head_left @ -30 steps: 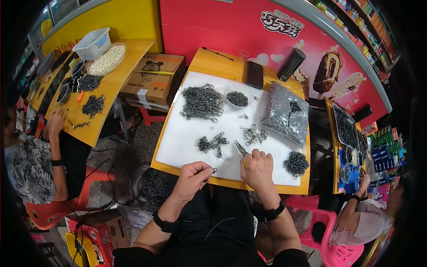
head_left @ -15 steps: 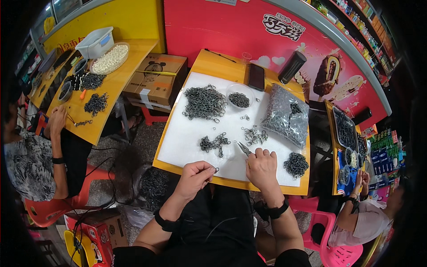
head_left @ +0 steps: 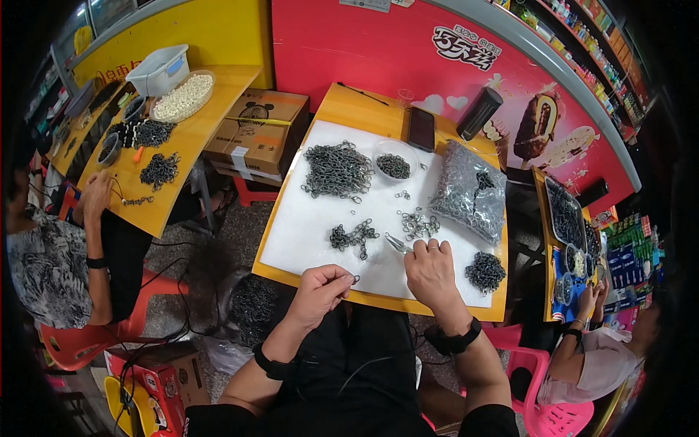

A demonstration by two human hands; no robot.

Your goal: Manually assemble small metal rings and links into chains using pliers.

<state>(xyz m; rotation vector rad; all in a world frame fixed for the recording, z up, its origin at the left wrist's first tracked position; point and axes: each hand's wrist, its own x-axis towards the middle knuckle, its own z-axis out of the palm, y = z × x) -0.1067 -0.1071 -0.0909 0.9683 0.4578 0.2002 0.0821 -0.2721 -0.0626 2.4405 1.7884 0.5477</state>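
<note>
My left hand (head_left: 319, 293) hovers at the table's near edge, thumb and forefinger pinched on a small dark metal ring (head_left: 356, 279). In my right hand (head_left: 435, 275), to its right, are small pliers (head_left: 397, 244) with the jaws pointing forward and left over the white mat (head_left: 291, 244). Just beyond the jaws lie loose metal rings (head_left: 420, 224). Left of them sits a small pile of dark metal clasps (head_left: 354, 236). A dark heap of linked metal pieces (head_left: 485, 272) rests right of my right hand.
Farther back are a larger clasp pile (head_left: 337, 169), a clear tub (head_left: 377, 151) of small dark parts, and a plastic bag (head_left: 470, 193) full of metal pieces. A phone (head_left: 421, 129) and black cylinder (head_left: 480, 113) stand behind. People work at tables on both sides.
My right hand and wrist have turned slightly, and the pliers' jaws have swung a little leftward. My left hand keeps its pinch on the ring, nearly still.
</note>
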